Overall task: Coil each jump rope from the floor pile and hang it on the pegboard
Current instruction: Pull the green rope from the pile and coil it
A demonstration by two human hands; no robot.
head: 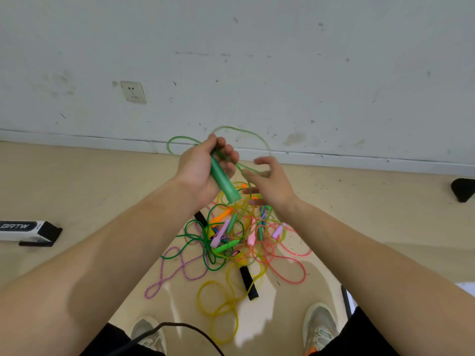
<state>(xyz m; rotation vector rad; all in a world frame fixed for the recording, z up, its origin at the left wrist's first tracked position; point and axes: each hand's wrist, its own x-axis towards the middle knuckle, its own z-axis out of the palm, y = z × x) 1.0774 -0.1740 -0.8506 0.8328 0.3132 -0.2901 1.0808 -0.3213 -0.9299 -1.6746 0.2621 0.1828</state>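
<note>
My left hand (203,168) grips the pale green handle (223,179) of a green jump rope, with loops of its thin cord (177,140) gathered in the same fist and arching above it. To the right, my right hand (270,179) has its fingers spread and loosely curved, and the green cord runs across its fingertips. Below both hands, a tangled pile of jump ropes (239,240) lies on the beige floor: green, yellow, pink and purple cords with orange, pink, lilac, green and black handles. No pegboard is in view.
A white wall with a socket (133,91) stands behind the pile. A white and black box (27,231) lies at the left, and a dark object (462,188) sits at the right edge. My two shoes (320,327) stand near the pile; a black cable (177,327) crosses the bottom.
</note>
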